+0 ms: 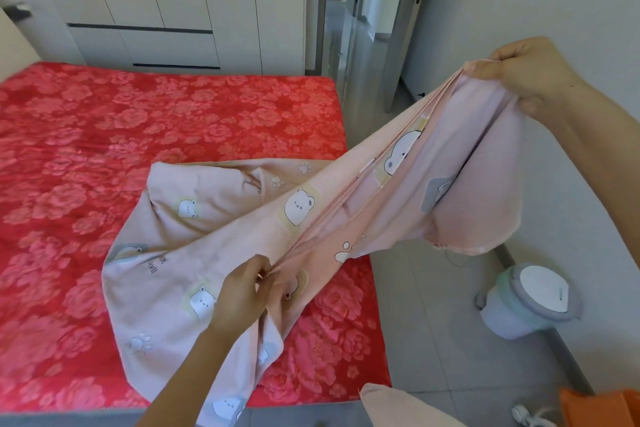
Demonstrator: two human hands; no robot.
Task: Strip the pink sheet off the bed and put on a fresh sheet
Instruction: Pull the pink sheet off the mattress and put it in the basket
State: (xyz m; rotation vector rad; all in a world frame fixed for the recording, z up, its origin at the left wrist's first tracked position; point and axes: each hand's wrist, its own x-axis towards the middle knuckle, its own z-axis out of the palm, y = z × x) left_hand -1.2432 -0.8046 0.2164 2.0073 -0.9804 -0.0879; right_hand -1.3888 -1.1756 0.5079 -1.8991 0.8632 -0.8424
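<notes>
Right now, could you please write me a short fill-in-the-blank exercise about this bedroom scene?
1. The pink sheet is printed with white cartoon ____ and paw prints.
2. The right hand holds the sheet ____ than the left hand.
3. The bed under the sheet is ____ with a flower pattern.
4. A small bin stands on the ____ beside the bed.
Missing words: bears; higher; red; floor.
</notes>
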